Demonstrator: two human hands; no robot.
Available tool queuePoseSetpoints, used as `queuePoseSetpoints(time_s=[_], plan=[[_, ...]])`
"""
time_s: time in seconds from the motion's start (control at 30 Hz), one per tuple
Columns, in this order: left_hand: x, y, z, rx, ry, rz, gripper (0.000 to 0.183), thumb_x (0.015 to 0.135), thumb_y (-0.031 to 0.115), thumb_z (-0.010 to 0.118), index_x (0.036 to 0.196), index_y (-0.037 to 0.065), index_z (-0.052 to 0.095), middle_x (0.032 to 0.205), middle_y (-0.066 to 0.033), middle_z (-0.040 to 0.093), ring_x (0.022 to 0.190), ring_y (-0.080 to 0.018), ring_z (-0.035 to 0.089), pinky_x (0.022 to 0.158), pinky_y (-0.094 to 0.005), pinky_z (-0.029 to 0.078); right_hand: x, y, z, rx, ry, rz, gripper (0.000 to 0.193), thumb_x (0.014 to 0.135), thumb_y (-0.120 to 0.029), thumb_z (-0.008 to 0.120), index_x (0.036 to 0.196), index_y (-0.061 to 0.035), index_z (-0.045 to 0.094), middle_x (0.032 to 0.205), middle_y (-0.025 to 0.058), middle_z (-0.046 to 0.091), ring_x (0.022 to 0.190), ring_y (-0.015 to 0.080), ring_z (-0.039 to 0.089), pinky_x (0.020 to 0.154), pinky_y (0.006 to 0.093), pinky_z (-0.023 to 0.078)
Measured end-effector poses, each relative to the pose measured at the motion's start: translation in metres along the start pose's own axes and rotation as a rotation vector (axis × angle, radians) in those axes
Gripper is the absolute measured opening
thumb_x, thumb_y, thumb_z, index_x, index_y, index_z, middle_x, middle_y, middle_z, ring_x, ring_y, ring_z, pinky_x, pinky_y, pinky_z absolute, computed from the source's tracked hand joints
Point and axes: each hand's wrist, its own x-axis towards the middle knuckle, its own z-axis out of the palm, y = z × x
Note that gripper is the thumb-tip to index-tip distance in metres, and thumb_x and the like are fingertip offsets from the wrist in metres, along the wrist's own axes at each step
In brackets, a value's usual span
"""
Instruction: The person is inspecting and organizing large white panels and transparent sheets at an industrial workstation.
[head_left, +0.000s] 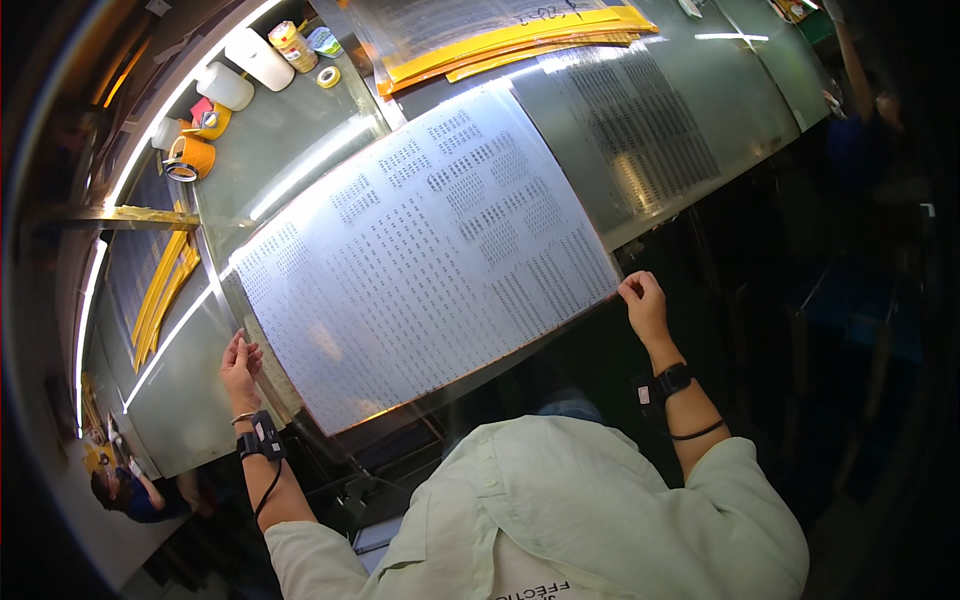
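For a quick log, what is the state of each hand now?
Left hand: closed; whether holding anything cannot be told.
Right hand: closed, pinching the white rectangular printed sheet by its corner.

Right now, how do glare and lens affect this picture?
Head view: a white streak glares off the greenish tabletop; the pale printed sheet looks bright, its marks too small to read; straight edges bow toward the rim; the right side falls dark.

Worn are a pale green shirt (590, 480), a light top (520, 565) with dark lettering, a slim bracelet (242, 417), and black strapped wrist modules (264, 436) with black cables (269, 492).
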Motion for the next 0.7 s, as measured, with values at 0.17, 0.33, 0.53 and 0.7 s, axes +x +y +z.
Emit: queuePoseSetpoints(time_s=[0.17,0.33,0.53,0.7], plan=[[0.000,0.011,0.000,0.015,0.007,0.049,0.023,0.087,0.019,0.053,0.106,0.007,0.057,0.086,-0.0048,0.062,0.067,-0.0100,0.058,0.057,-0.0200,0.046,0.002,0.010,0.004,-0.037,0.001,-0.008,0.009,0.074,-0.002,0.058,0.072,-0.0015,0.050,0.065,0.0048,0.048,0.057,0.0131,0.047,0.053,0.0257,0.040],[0.006,0.021,0.006,-0.164,-0.158,-0.055,0.025,0.086,0.021,0.053,0.108,0.008,0.053,0.088,-0.0060,0.062,0.073,-0.0150,0.061,0.062,-0.0234,0.048,-0.001,0.013,0.009,0.120,-0.043,0.145,0.009,0.079,-0.001,0.054,0.074,-0.0032,0.047,0.061,0.0017,0.047,0.055,0.0081,0.047,0.048,0.0213,0.040],[0.032,0.042,0.016,-0.073,-0.319,-0.197,0.024,0.086,0.021,0.053,0.107,0.008,0.054,0.083,-0.0041,0.062,0.076,-0.0146,0.060,0.064,-0.0229,0.046,-0.003,0.012,0.014,0.152,-0.016,0.152,0.010,0.079,-0.002,0.054,0.076,-0.0028,0.044,0.060,0.0032,0.048,0.053,0.0093,0.049,0.049,0.0230,0.041],[0.054,0.041,0.017,0.029,-0.231,0.073,0.021,0.087,0.020,0.053,0.104,0.009,0.058,0.085,-0.0034,0.063,0.073,-0.0114,0.059,0.063,-0.0215,0.045,-0.005,0.004,0.021,0.145,-0.009,0.100,0.009,0.081,-0.002,0.052,0.077,-0.0030,0.044,0.063,0.0020,0.048,0.057,0.0082,0.049,0.051,0.0211,0.041]])
